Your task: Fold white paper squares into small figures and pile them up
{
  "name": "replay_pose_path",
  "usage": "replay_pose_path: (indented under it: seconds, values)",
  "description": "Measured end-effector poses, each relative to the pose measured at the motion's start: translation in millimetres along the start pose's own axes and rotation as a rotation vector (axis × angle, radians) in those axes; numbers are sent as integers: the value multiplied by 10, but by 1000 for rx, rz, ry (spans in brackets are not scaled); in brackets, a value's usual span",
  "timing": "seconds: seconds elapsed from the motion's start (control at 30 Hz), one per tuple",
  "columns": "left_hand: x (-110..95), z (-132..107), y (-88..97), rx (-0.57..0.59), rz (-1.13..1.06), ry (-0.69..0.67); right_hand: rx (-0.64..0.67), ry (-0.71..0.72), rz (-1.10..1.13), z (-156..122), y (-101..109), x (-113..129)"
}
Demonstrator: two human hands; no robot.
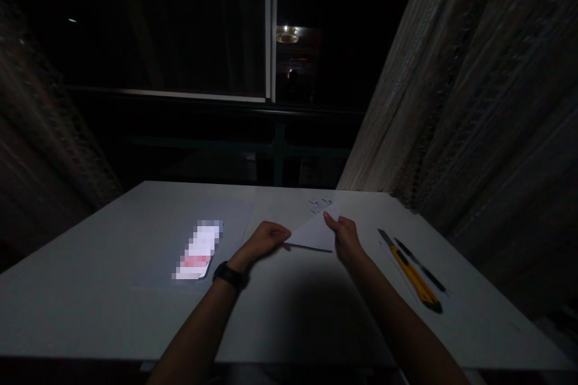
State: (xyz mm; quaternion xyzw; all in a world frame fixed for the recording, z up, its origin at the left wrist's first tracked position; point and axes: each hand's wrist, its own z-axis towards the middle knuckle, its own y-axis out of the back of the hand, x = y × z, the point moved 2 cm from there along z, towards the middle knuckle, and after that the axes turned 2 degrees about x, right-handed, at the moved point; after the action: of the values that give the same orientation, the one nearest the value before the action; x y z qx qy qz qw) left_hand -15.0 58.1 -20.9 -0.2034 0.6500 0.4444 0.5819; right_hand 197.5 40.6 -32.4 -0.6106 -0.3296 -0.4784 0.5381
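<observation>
A small folded piece of white paper is held just above the white table, near its middle. My left hand is closed and pinches the paper's left corner; a black watch sits on that wrist. At the paper's right edge, my right hand grips it with fingers pressed together. The scene is dim.
A lit phone lies on a larger sheet of paper to the left. A yellow utility knife and a black pen lie to the right. Small paper scraps sit behind the hands. Curtains hang either side of a dark window.
</observation>
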Motion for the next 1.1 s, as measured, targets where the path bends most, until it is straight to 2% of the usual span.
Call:
replay_pose_path:
  seconds: [0.1,0.27,0.37,0.47,0.53,0.63,0.73,0.83,0.97,1.1]
  values:
    - [9,7,-27,48,-47,19,-36,25,3,38,67,43]
    - [51,18,-2,42,-117,48,-95,79,-13,122,203,102]
    - [54,28,38,-28,-151,70,-160,96,-13,149,278,153]
    - [29,45,10,-115,-252,58,-67,68,-38,98,212,159]
    - [7,54,-68,-101,-320,54,53,38,-94,18,84,119]
    - [-25,60,-201,-39,-258,29,239,-12,-245,-122,-139,15]
    - [-31,56,-251,-67,-169,16,330,3,-389,-207,-272,-56]
    - [-29,41,-242,-64,-82,20,327,73,-495,-206,-288,-60]
    - [-62,-1,-256,9,-12,44,242,155,-477,-147,-245,-31]
    - [-130,-46,-312,124,5,67,200,106,-377,-134,-234,-36]
